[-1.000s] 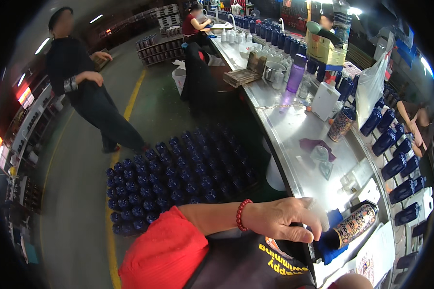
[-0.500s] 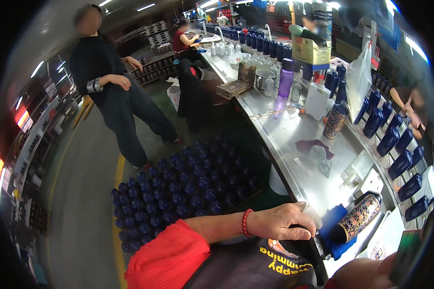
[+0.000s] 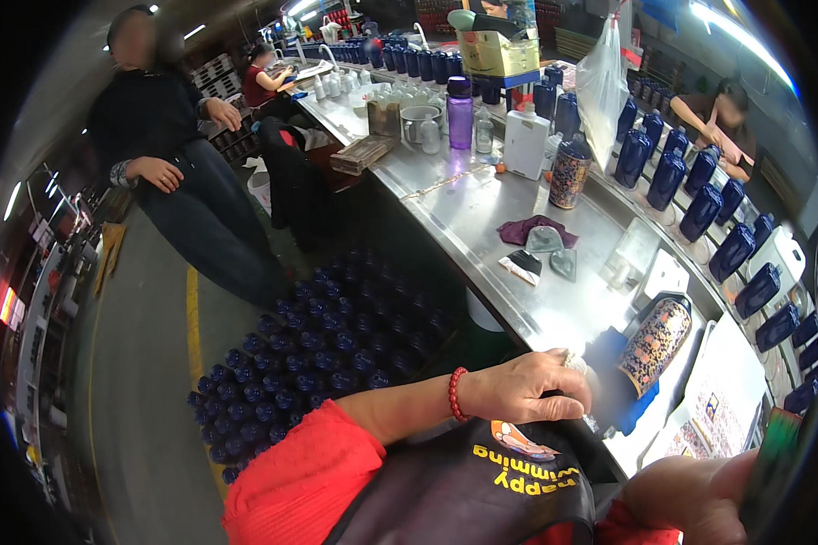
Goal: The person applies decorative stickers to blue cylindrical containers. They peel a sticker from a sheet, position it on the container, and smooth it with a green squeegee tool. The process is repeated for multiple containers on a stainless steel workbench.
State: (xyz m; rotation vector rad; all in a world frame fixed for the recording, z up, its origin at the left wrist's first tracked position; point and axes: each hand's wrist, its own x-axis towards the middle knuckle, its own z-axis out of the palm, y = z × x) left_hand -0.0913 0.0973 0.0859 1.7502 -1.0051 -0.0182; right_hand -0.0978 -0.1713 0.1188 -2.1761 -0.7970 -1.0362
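Note:
My left hand (image 3: 532, 386), red beads at its wrist, is closed at the bench's near edge. Something whitish shows at its fingertips, too small to make out. Just right of it, a dark blue bottle (image 3: 654, 343) with a floral pattern lies tilted on a blue cloth (image 3: 641, 413). At the lower right, my right hand (image 3: 713, 495) appears closed on a dark flat piece (image 3: 773, 468) with a green edge; most of its fingers are hidden. Printed sheets (image 3: 713, 409) lie between that hand and the row of blue bottles (image 3: 734, 250).
On the metal bench (image 3: 445, 213) stand a purple bottle (image 3: 460, 113), a white container (image 3: 525, 143) and another patterned bottle (image 3: 570, 173). Purple cloth (image 3: 518, 229) lies nearby. Many blue bottles (image 3: 309, 341) stand low at left, with a person (image 3: 168, 154) behind them.
The view has shifted, so the bench and bottles appear further left and higher. My right forearm shows more, and the dark flat piece stays with that hand. My left hand remains closed.

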